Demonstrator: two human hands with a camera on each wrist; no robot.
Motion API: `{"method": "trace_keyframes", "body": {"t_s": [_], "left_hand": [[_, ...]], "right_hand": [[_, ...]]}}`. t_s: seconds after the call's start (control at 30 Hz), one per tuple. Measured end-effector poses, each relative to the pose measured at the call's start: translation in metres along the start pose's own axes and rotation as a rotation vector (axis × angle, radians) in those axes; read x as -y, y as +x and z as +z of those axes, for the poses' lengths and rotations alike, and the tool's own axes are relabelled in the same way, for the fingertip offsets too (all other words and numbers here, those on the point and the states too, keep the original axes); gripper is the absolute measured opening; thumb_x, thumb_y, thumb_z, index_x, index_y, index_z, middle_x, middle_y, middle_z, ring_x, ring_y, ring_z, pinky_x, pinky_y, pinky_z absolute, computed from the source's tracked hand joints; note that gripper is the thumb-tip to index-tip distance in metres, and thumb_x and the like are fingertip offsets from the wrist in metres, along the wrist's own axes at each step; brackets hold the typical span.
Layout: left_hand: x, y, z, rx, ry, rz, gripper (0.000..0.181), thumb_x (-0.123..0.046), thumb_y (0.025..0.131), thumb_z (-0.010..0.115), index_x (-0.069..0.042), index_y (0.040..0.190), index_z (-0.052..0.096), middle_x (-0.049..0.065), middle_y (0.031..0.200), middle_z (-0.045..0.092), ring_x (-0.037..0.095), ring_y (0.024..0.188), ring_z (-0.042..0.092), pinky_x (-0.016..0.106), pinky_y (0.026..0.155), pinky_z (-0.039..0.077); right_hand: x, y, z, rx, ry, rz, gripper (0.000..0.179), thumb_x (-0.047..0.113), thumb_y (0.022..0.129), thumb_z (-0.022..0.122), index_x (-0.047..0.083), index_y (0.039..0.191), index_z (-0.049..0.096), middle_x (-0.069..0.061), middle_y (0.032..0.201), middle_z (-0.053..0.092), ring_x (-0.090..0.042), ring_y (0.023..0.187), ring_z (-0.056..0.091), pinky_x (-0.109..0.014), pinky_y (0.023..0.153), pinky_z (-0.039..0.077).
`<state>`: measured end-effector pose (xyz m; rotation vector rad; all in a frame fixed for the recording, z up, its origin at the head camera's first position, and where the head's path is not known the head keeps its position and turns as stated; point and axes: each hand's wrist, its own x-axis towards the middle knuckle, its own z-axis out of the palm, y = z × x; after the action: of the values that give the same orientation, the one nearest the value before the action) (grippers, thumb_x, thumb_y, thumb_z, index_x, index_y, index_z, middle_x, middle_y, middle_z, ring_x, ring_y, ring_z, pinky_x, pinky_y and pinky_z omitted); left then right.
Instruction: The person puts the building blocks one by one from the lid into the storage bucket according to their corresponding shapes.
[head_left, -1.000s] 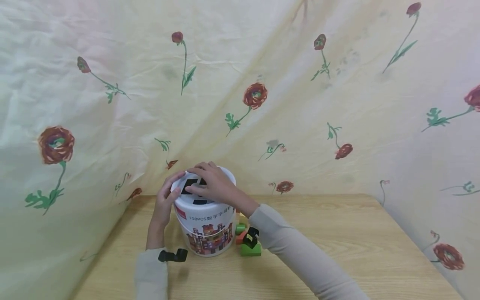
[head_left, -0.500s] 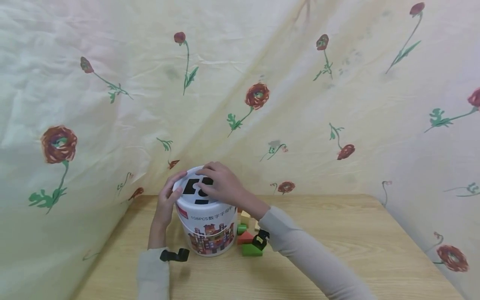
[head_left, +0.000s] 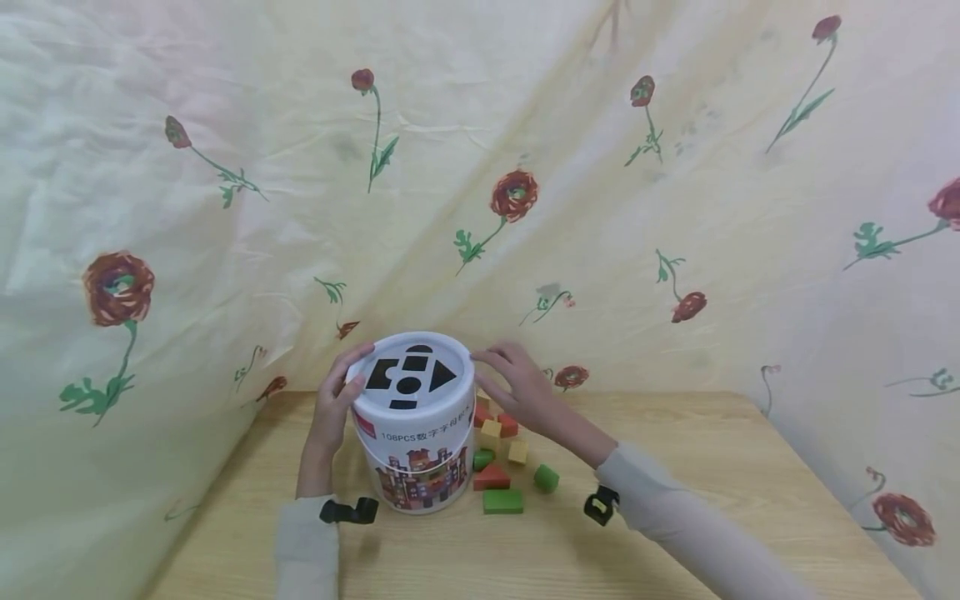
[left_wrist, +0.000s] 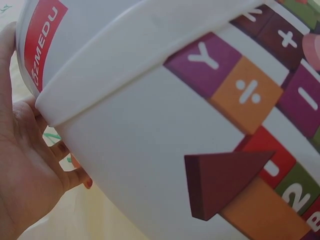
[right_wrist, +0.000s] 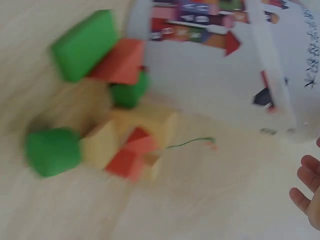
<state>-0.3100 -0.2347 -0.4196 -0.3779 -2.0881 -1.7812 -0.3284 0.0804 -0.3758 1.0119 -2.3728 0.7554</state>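
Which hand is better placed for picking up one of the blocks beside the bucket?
Probably the right hand: it is nearer the blocks and appears empty, while the left hand holds the bucket from the opposite side.

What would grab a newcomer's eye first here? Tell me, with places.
Probably the white bucket standing on the wooden table, with black geometric shapes on its lid and the left hand at its rim. Next come the red, green and yellow blocks on the table at the bucket's right, near the right hand. Behind everything hangs a pale cloth with red flowers.
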Motion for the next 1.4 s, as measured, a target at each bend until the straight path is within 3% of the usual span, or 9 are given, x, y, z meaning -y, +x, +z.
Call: {"method": "trace_keyframes", "body": {"t_s": [0.27,0.43,0.57,0.73,0.97,1.4], "left_hand": [[0.001,0.0,0.0,-0.005,0.002,-0.004,0.05,-0.027,0.1,0.048,-0.018,0.149,0.051,0.001,0.156,0.044,0.017,0.137,0.04,0.016,0.101,0.043],[0.001,0.0,0.001,-0.009,0.006,-0.004,0.05,-0.028,0.1,0.048,-0.018,0.149,0.052,0.0,0.157,0.043,0.017,0.137,0.041,0.018,0.102,0.043],[0.0,0.0,0.001,-0.009,0.008,-0.005,0.05,-0.028,0.1,0.048,-0.018,0.149,0.051,0.001,0.156,0.043,0.016,0.136,0.041,0.019,0.103,0.043],[0.0,0.0,0.001,-0.004,-0.009,0.003,0.051,-0.026,0.1,0.046,-0.015,0.149,0.051,0.003,0.155,0.044,0.015,0.136,0.041,0.018,0.103,0.042],[0.001,0.0,0.001,-0.004,-0.033,0.007,0.05,-0.025,0.1,0.046,-0.015,0.149,0.052,0.002,0.153,0.045,0.016,0.135,0.043,0.017,0.103,0.042],[0.002,0.001,0.0,-0.002,-0.031,0.006,0.049,-0.027,0.101,0.046,-0.016,0.149,0.052,0.001,0.154,0.045,0.016,0.136,0.042,0.016,0.102,0.043]], "right_hand": [[-0.033,-0.046,0.0,0.144,0.09,0.156,0.037,0.025,0.095,0.072,0.011,0.129,0.067,-0.009,0.126,0.064,-0.027,0.117,0.058,-0.048,0.096,0.054],[-0.054,-0.067,0.002,0.233,0.179,0.252,0.037,0.024,0.093,0.073,0.004,0.124,0.068,-0.014,0.121,0.068,-0.035,0.11,0.062,-0.053,0.093,0.053],[-0.068,-0.08,0.0,0.313,0.216,0.263,0.039,0.025,0.092,0.074,-0.002,0.12,0.068,-0.02,0.116,0.07,-0.037,0.104,0.064,-0.054,0.091,0.053],[-0.077,-0.092,-0.002,0.388,0.214,0.272,0.039,0.026,0.091,0.075,-0.004,0.116,0.07,-0.018,0.108,0.072,-0.032,0.098,0.065,-0.051,0.088,0.055],[-0.08,-0.105,-0.003,0.489,0.234,0.333,0.037,0.023,0.086,0.079,0.0,0.114,0.071,-0.009,0.102,0.07,-0.022,0.095,0.062,-0.031,0.08,0.052],[-0.076,-0.116,0.007,0.54,0.183,0.319,0.036,0.015,0.079,0.085,0.002,0.11,0.072,-0.002,0.094,0.067,-0.013,0.086,0.059,-0.023,0.072,0.049]]}}
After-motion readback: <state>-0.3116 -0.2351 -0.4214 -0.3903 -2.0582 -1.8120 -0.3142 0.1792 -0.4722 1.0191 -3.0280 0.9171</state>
